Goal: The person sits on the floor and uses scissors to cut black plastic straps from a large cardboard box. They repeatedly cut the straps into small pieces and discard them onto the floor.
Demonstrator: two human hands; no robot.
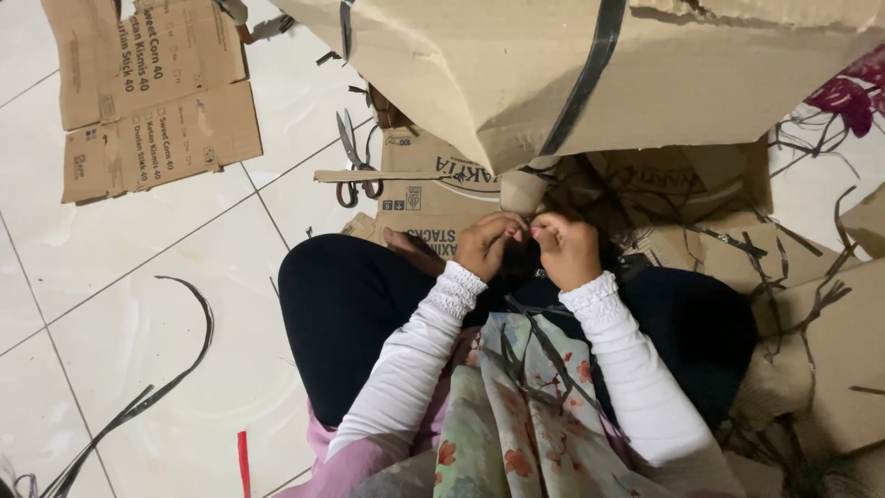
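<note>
My left hand (487, 242) and right hand (564, 247) meet just under the corner of the big cardboard box (553, 74), each grip pinched shut on the black plastic strap (583, 88) end (hidden between my fingers). Scissors (353, 157) lie on the tiled floor (138, 277), well apart.

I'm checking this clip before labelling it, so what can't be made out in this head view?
- What the left hand and right hand pinch: fingers curl over it, dark background.
- Big cardboard box: top cut off by the frame edge.
- Scissors: handles partly behind a cardboard strip.
- Black strap: upper end runs out of frame.
</note>
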